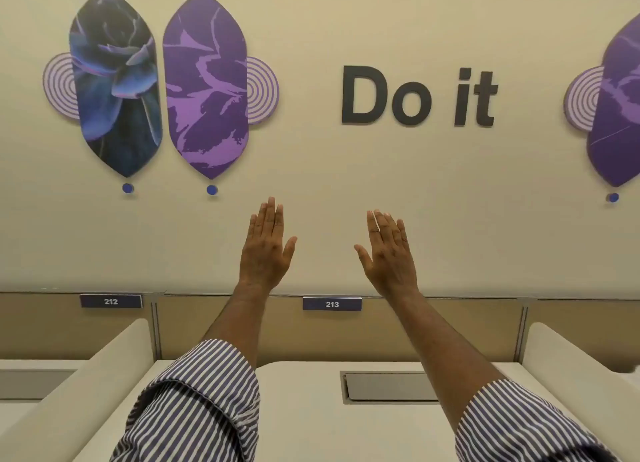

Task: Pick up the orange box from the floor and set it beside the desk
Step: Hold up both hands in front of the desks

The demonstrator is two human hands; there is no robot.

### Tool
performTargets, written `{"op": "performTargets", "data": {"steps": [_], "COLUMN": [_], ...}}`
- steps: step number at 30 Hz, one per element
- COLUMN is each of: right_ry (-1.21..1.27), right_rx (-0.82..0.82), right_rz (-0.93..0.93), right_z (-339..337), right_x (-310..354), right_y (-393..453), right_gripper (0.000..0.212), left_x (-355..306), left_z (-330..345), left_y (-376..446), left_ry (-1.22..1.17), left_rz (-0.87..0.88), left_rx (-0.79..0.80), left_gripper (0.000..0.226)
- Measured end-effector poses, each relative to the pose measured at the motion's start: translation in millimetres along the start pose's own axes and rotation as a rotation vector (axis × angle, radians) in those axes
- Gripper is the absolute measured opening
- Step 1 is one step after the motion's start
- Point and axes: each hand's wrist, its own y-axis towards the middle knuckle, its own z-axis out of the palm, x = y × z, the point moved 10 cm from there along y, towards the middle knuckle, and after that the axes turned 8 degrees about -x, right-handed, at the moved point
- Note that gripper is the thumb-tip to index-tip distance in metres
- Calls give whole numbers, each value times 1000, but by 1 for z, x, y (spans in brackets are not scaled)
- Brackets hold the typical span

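Observation:
Both arms reach forward and up over a white desk (304, 409). My left hand (265, 250) is raised flat with its back toward me, fingers straight and close together, holding nothing. My right hand (389, 253) is held up the same way a little to the right, also holding nothing. Striped sleeves are rolled up on both forearms. No orange box and no floor appear in this view.
The desk has a grey cable flap (391, 387) near its back and padded side dividers at left (104, 368) and right (571, 368). A tan back panel carries the labels 212 (110, 301) and 213 (332, 304). Purple wall art and the words "Do it" hang above.

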Motion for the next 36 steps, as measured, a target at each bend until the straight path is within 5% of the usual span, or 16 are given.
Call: {"op": "performTargets", "data": {"steps": [14,36], "right_ry": [29,193], "right_rx": [-34,37], "right_rz": [-2,-48], "right_z": [-70,-214], "right_x": [40,17], "right_y": [-22,-131], "right_gripper": [67,67], "left_x": [-14,-154], "left_z": [-59,-182], "left_y": [-42,-145], "left_ry": [-39,6], "left_rz": [-9,-66], "left_rx": [34,142], "left_gripper": [68,80]}}
